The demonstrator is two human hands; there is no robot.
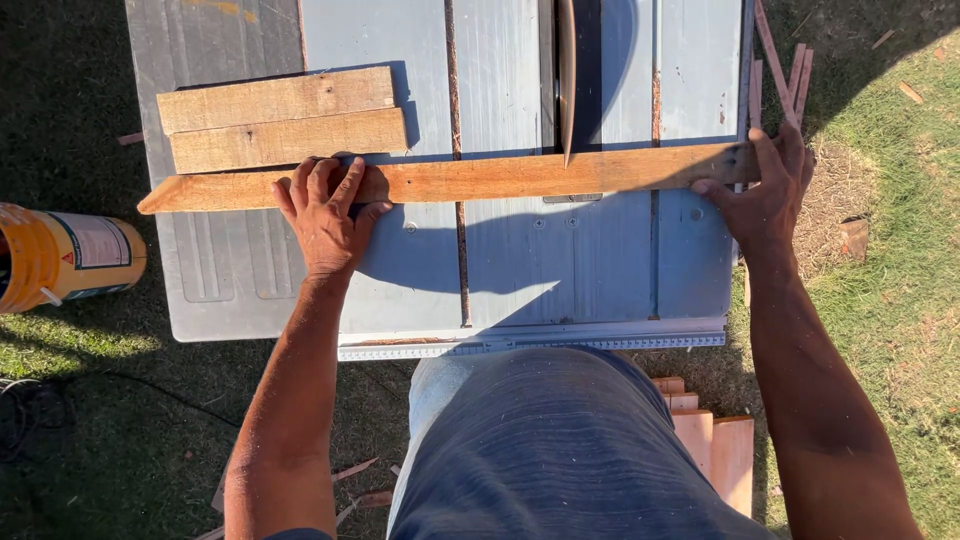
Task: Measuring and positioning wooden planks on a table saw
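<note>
A long narrow wooden board [480, 178] lies crosswise on a grey table saw top [520, 260]. The saw blade [566, 70] stands upright just beyond the board, its near tip touching the board's far edge. My left hand [326, 212] presses flat on the board left of centre, fingers spread over it. My right hand [765, 195] grips the board's right end at the table's right edge, thumb on the near side.
Two shorter planks [280, 118] lie side by side on the table's far left. An orange bucket [65, 255] lies on the grass at left. Cut wood pieces [715, 440] are stacked by my right leg. Thin offcuts [785, 60] lie on the grass at far right.
</note>
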